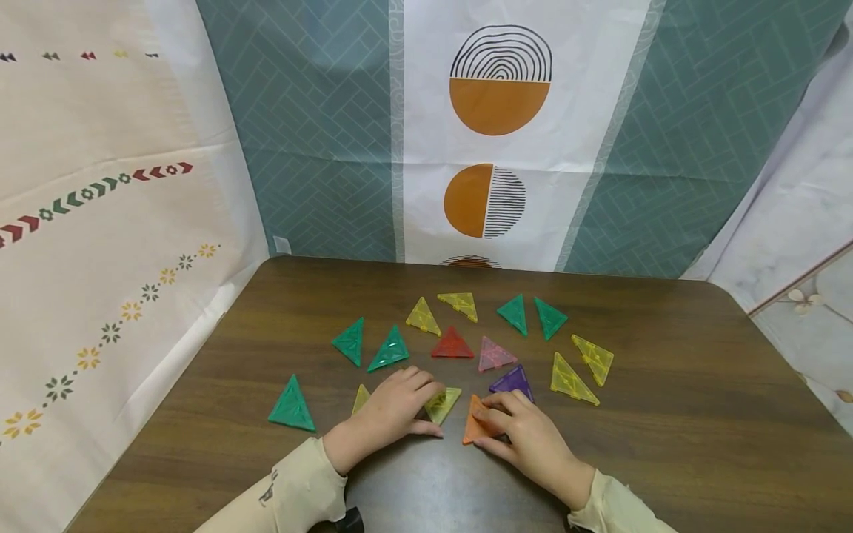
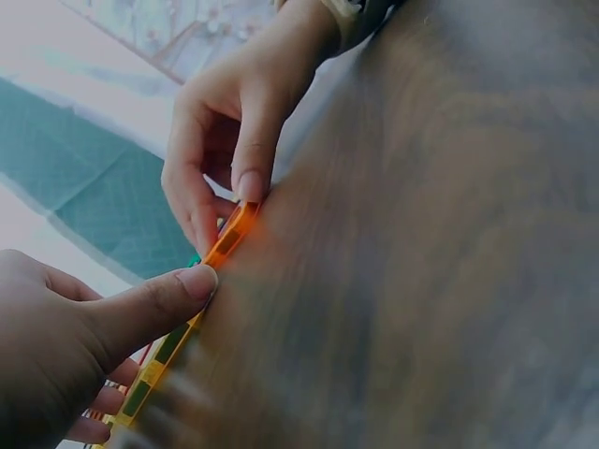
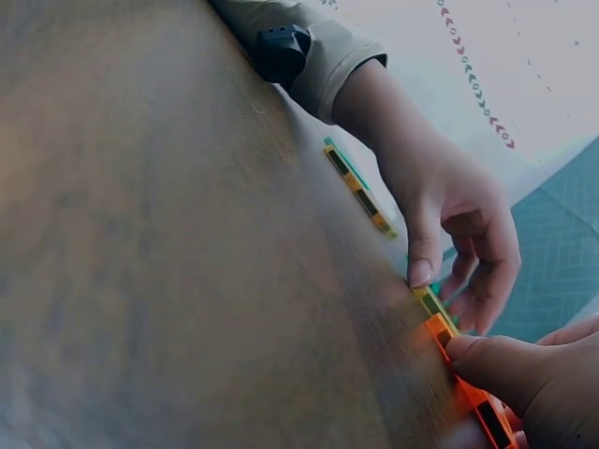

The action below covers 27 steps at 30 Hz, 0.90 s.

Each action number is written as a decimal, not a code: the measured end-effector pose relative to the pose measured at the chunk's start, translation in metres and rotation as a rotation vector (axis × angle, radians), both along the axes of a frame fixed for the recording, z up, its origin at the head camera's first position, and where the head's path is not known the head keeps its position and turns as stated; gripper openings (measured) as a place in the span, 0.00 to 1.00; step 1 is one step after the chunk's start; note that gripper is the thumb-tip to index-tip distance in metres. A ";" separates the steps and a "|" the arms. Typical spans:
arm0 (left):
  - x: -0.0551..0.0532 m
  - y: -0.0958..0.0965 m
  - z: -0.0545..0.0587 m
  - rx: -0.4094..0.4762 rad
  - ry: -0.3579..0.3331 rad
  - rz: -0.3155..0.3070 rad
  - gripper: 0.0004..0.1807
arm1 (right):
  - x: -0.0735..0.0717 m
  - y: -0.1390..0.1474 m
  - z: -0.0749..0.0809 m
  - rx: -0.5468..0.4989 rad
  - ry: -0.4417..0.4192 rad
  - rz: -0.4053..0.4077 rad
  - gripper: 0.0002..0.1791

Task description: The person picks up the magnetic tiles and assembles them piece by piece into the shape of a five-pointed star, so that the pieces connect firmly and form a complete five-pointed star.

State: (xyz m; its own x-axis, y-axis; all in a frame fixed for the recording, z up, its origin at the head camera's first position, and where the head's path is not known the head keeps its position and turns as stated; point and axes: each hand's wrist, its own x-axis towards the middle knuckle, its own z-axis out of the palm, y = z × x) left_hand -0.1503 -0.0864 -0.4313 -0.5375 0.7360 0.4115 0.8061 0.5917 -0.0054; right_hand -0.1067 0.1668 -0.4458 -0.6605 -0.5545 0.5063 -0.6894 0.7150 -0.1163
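My left hand [image 1: 389, 411] pinches a translucent yellow triangular magnetic tile [image 1: 448, 404], its thumb on the near edge and its fingers over the far side. Just to the right, an orange triangular magnetic tile [image 1: 473, 428] is gripped between the thumb and fingers of my right hand [image 1: 529, 440], which covers part of it. Both tiles lie flat and close to the tabletop; in the left wrist view the orange tile [image 2: 234, 234] and yellow tile [image 2: 154, 374] edges line up close together. A purple triangle [image 1: 513, 381] lies just beyond the right fingers. Another yellow triangle [image 1: 360, 398] is partly hidden behind the left hand.
On the brown wooden table [image 1: 693, 414], a red triangle [image 1: 452, 343] and a pink triangle [image 1: 494, 354] lie beyond the hands. Several green triangles [image 1: 292, 406] and yellow triangles [image 1: 571, 380] are spread around them. Patterned cloths [image 1: 320, 133] stand behind and beside the table.
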 end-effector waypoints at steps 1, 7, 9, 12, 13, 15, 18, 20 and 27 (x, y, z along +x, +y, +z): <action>0.000 0.000 0.000 0.002 0.004 0.000 0.32 | 0.000 0.000 0.000 0.001 0.004 0.000 0.19; 0.003 0.003 0.001 0.005 0.003 -0.012 0.31 | 0.000 -0.003 0.000 0.007 0.012 -0.016 0.17; 0.003 0.003 0.001 0.003 0.004 -0.014 0.30 | 0.000 -0.004 0.000 0.008 0.006 -0.023 0.17; 0.004 0.005 0.000 0.004 0.004 -0.014 0.30 | 0.001 -0.005 -0.001 0.010 -0.005 -0.035 0.17; 0.005 0.005 0.000 0.007 0.004 -0.014 0.30 | 0.001 -0.005 -0.001 0.013 -0.008 -0.039 0.17; 0.005 0.006 0.000 0.010 0.004 -0.015 0.31 | 0.002 -0.006 -0.002 0.015 -0.014 -0.045 0.17; 0.006 0.007 -0.002 0.018 -0.001 -0.020 0.32 | 0.002 -0.008 -0.003 0.016 -0.014 -0.049 0.17; 0.006 0.007 -0.003 0.026 -0.003 -0.021 0.33 | 0.003 -0.010 -0.003 0.014 -0.010 -0.051 0.17; 0.006 0.010 -0.004 0.054 0.019 -0.043 0.32 | 0.004 -0.016 -0.001 0.020 0.004 -0.073 0.16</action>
State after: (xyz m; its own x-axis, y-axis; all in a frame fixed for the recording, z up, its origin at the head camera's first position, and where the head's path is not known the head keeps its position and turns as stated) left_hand -0.1443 -0.0761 -0.4354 -0.4980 0.7344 0.4612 0.8307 0.5567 0.0105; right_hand -0.1029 0.1511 -0.4466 -0.6971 -0.5151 0.4988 -0.6362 0.7652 -0.0989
